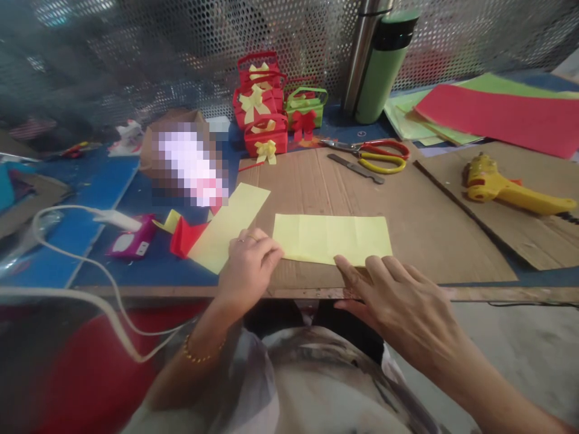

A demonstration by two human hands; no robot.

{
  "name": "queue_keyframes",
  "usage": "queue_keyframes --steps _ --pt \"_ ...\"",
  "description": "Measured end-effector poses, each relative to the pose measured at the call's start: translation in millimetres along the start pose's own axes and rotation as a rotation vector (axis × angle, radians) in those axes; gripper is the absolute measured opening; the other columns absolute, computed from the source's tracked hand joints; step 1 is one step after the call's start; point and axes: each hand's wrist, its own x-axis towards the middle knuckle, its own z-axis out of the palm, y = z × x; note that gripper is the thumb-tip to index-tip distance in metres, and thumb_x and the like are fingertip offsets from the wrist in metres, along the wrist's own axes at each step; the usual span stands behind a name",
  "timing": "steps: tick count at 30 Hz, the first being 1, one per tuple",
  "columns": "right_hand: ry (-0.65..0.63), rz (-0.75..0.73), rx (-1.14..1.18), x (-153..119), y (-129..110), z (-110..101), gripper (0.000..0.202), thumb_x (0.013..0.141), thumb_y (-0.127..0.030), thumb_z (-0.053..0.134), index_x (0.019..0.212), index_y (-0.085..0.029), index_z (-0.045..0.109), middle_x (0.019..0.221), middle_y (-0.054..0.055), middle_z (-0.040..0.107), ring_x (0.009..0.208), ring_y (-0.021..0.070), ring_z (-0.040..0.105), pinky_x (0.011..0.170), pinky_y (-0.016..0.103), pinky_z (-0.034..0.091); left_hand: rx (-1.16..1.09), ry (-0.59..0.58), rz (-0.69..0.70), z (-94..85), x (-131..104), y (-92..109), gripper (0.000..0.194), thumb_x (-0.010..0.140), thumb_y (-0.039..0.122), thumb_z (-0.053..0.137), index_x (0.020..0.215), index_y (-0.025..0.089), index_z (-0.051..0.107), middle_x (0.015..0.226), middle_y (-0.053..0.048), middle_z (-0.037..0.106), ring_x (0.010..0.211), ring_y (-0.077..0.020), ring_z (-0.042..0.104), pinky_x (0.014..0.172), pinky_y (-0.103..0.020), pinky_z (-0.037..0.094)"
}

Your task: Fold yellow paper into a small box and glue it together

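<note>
A creased pale yellow paper strip (332, 236) lies across the brown cardboard (452, 241) near the table's front edge. My left hand (251, 262), fingers closed together, pinches the strip's lower left corner. The fingers of my right hand (393, 292) are bent along the strip's front edge, one fingertip pressing on the paper; the part of the edge under them is hidden. Left of my left hand, a second yellow strip (233, 223) lies slanted, next to a folded red paper piece (184, 236).
Scissors (384, 154) and a metal file (355, 167) lie behind the strip. A yellow glue gun (511, 187) rests at right. Small red paper baskets (266, 141), a green basket (307, 111), bottles (384, 72) and red sheets (497, 117) stand or lie farther back. A white cable (113, 283) hangs left.
</note>
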Motion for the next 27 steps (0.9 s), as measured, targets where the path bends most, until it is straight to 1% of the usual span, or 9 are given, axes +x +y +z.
queue_keyframes --steps 5,11,15,20,27 --pt "-0.016 0.002 -0.005 0.6 -0.4 -1.0 0.046 0.098 -0.042 0.060 0.132 -0.011 0.061 0.084 0.007 0.057 0.078 0.0228 0.046 0.067 0.034 0.033 -0.063 -0.039 -0.046 -2.0 5.1 1.6 0.019 0.096 0.024 0.058 0.078 0.020 0.062 0.088 -0.002 0.063 0.092 -0.0226 0.055 0.086 -0.040 0.039" --pt "-0.010 -0.001 -0.032 1.0 -0.5 -2.3 0.043 0.099 -0.039 0.059 0.132 -0.012 0.061 0.084 0.007 0.058 0.077 0.0225 0.047 0.067 0.035 0.034 -0.069 -0.100 -0.052 -3.0 9.2 3.2 0.020 0.095 0.023 0.058 0.076 0.020 0.061 0.087 -0.002 0.062 0.093 -0.0229 0.054 0.087 -0.041 0.037" --pt "-0.028 0.004 -0.034 0.7 -0.9 -2.8 0.042 0.099 -0.037 0.058 0.133 -0.013 0.060 0.084 0.007 0.058 0.078 0.0226 0.047 0.067 0.035 0.035 -0.040 -0.117 -0.054 -3.2 10.6 3.6 0.020 0.094 0.022 0.059 0.074 0.020 0.058 0.085 -0.002 0.060 0.092 -0.0229 0.053 0.086 -0.041 0.037" --pt "-0.020 0.002 -0.046 1.2 -0.6 -2.8 0.040 0.100 -0.036 0.056 0.132 -0.013 0.060 0.082 0.006 0.057 0.077 0.0222 0.047 0.067 0.035 0.033 -0.029 -0.124 -0.049 -3.0 10.7 3.5 0.020 0.094 0.022 0.058 0.075 0.020 0.056 0.087 -0.002 0.060 0.093 -0.0230 0.053 0.086 -0.041 0.037" --pt "-0.015 -0.004 -0.046 0.9 -0.7 -2.8 0.040 0.101 -0.037 0.055 0.132 -0.012 0.060 0.081 0.006 0.056 0.076 0.0222 0.046 0.068 0.034 0.032 0.021 -0.185 -0.030 -4.9 13.4 4.7 0.022 0.097 0.025 0.054 0.076 0.020 0.056 0.088 -0.003 0.058 0.094 -0.0248 0.052 0.087 -0.043 0.037"
